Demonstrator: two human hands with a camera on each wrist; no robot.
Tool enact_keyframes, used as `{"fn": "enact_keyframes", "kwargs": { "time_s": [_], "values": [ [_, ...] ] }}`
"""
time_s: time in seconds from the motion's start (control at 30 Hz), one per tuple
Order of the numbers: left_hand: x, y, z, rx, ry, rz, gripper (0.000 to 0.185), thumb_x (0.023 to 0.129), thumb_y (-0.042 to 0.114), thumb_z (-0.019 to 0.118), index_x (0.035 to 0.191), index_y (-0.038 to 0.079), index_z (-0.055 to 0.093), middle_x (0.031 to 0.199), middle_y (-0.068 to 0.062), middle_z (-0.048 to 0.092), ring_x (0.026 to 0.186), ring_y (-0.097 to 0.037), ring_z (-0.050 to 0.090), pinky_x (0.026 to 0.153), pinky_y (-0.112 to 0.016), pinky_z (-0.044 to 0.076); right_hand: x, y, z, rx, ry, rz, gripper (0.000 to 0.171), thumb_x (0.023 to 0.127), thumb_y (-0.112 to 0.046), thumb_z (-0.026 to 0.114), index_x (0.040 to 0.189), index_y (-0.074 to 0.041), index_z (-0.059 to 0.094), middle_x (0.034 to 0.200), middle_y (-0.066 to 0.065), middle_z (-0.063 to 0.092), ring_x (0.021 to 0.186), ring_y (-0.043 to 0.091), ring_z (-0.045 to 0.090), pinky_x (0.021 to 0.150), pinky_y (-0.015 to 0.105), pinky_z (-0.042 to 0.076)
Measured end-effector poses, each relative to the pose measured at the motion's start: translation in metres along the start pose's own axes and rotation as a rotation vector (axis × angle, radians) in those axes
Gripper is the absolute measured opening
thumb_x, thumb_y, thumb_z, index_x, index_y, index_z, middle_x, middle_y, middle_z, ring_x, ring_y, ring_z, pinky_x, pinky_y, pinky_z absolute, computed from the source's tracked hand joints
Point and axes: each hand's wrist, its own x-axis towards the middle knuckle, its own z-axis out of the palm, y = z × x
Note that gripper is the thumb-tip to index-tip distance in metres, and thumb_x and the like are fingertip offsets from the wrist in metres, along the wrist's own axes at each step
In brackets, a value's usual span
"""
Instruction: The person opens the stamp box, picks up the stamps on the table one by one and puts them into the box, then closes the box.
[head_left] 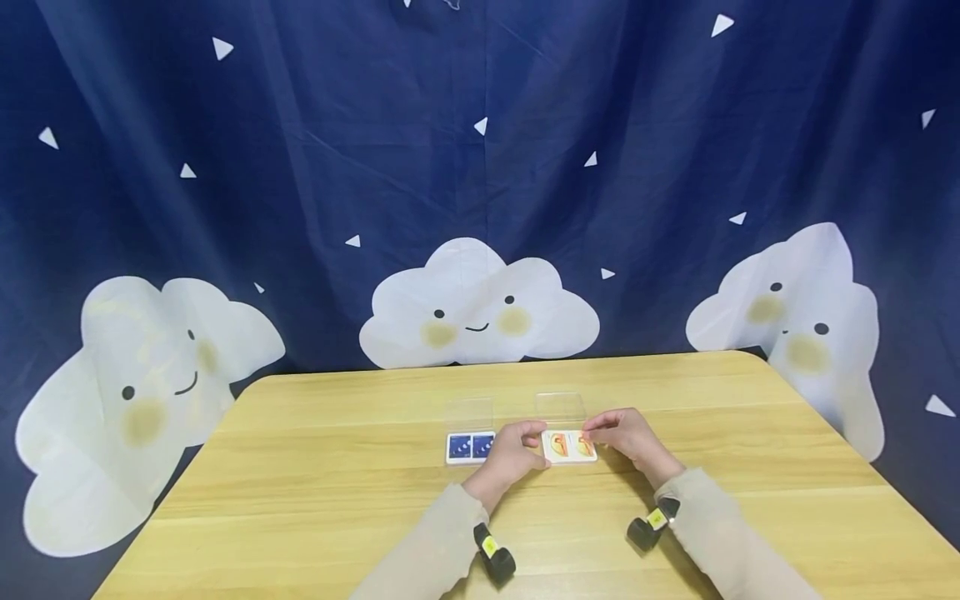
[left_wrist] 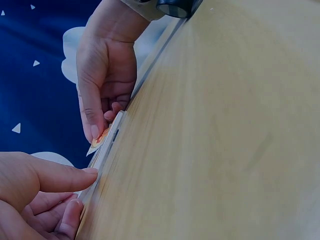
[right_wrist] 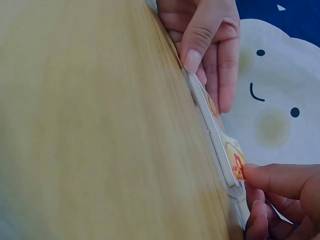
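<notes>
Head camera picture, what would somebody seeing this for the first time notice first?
Probably the dark blue curtain with smiling white clouds behind the wooden table. Then, at the table's middle, the left hand and the right hand meeting over the orange card case, each at one end of it. Just left of it lies the blue card case, untouched.

A staged recording corner: a wooden surface (head_left: 375, 508) before a navy curtain (head_left: 300, 167) printed with smiling clouds (head_left: 476, 304).
</notes>
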Motion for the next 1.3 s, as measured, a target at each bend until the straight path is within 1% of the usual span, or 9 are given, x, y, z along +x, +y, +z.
{"fn": "enact_keyframes", "kwargs": {
  "time_s": [0.1, 0.3, 0.4, 0.67, 0.8, 0.97, 1.2, 1.3],
  "values": [
    [-0.0004, -0.0006, -0.0002, 0.004, 0.000, 0.002, 0.058, 0.060, -0.013, 0.075, 0.115, 0.004, 0.065, 0.095, -0.002, 0.061, 0.085, -0.013, 0.053, 0.070, -0.022, 0.048, 0.0004, 0.0006, 0.0018, 0.003, 0.006, -0.002, 0.015, 0.074, -0.002, 0.073, 0.087, 0.004, 0.071, 0.078, 0.000, 0.067, 0.063, 0.013, 0.044, 0.051, 0.022, 0.036],
    [-0.0013, -0.0016, -0.0012, -0.010, 0.001, -0.004, 0.059, 0.060, -0.014, 0.074, 0.116, 0.003, 0.065, 0.094, -0.003, 0.059, 0.086, -0.014, 0.052, 0.069, -0.022, 0.048, 0.0003, 0.0025, 0.0049, 0.006, -0.004, -0.038, 0.014, 0.074, -0.001, 0.071, 0.086, 0.006, 0.070, 0.076, 0.001, 0.066, 0.059, 0.011, 0.043, 0.049, 0.022, 0.036],
    [-0.0018, -0.0015, -0.0015, -0.015, -0.002, -0.007, 0.059, 0.060, -0.014, 0.074, 0.116, 0.003, 0.064, 0.094, -0.003, 0.059, 0.086, -0.015, 0.052, 0.069, -0.022, 0.048, 0.0001, 0.0027, 0.0058, 0.018, 0.002, -0.033, 0.012, 0.074, -0.001, 0.071, 0.084, 0.004, 0.071, 0.074, 0.000, 0.065, 0.058, 0.010, 0.043, 0.048, 0.021, 0.035],
    [-0.0023, -0.0008, -0.0025, -0.016, 0.003, -0.001, 0.058, 0.060, -0.014, 0.074, 0.116, 0.002, 0.065, 0.095, -0.003, 0.060, 0.086, -0.015, 0.052, 0.070, -0.023, 0.048, 0.0011, 0.0038, 0.0063, 0.010, 0.001, -0.042, 0.013, 0.075, -0.001, 0.070, 0.086, 0.005, 0.071, 0.074, -0.001, 0.065, 0.059, 0.011, 0.043, 0.049, 0.020, 0.035],
    [-0.0014, -0.0015, -0.0025, -0.020, 0.002, 0.002, 0.059, 0.060, -0.014, 0.074, 0.116, 0.002, 0.064, 0.094, -0.004, 0.059, 0.085, -0.015, 0.052, 0.070, -0.022, 0.048, 0.0018, 0.0050, 0.0066, 0.007, -0.005, -0.060, 0.013, 0.076, 0.000, 0.070, 0.087, 0.006, 0.070, 0.075, 0.001, 0.066, 0.062, 0.011, 0.044, 0.050, 0.020, 0.034],
    [-0.0015, -0.0015, -0.0022, -0.023, 0.001, 0.000, 0.059, 0.060, -0.014, 0.074, 0.115, 0.002, 0.065, 0.094, -0.003, 0.059, 0.085, -0.014, 0.052, 0.070, -0.022, 0.048, 0.0000, 0.0029, 0.0059, 0.010, -0.008, -0.054, 0.013, 0.077, 0.000, 0.070, 0.089, 0.006, 0.071, 0.077, 0.002, 0.067, 0.063, 0.012, 0.044, 0.051, 0.021, 0.035],
    [-0.0005, -0.0028, -0.0013, -0.021, -0.004, 0.013, 0.059, 0.060, -0.014, 0.074, 0.116, 0.002, 0.065, 0.094, -0.002, 0.060, 0.085, -0.013, 0.052, 0.070, -0.022, 0.048, -0.0021, 0.0012, 0.0016, 0.014, -0.020, -0.050, 0.018, 0.077, -0.005, 0.072, 0.092, 0.005, 0.071, 0.085, 0.007, 0.069, 0.067, 0.013, 0.045, 0.053, 0.023, 0.036],
    [-0.0003, -0.0019, -0.0007, -0.022, -0.005, 0.009, 0.058, 0.060, -0.014, 0.074, 0.116, 0.003, 0.065, 0.094, -0.002, 0.060, 0.086, -0.013, 0.052, 0.070, -0.022, 0.048, -0.0021, 0.0007, -0.0016, 0.018, -0.029, -0.052, 0.020, 0.078, -0.007, 0.072, 0.093, 0.005, 0.071, 0.087, 0.006, 0.070, 0.065, 0.012, 0.045, 0.053, 0.023, 0.036]
  ]
}}
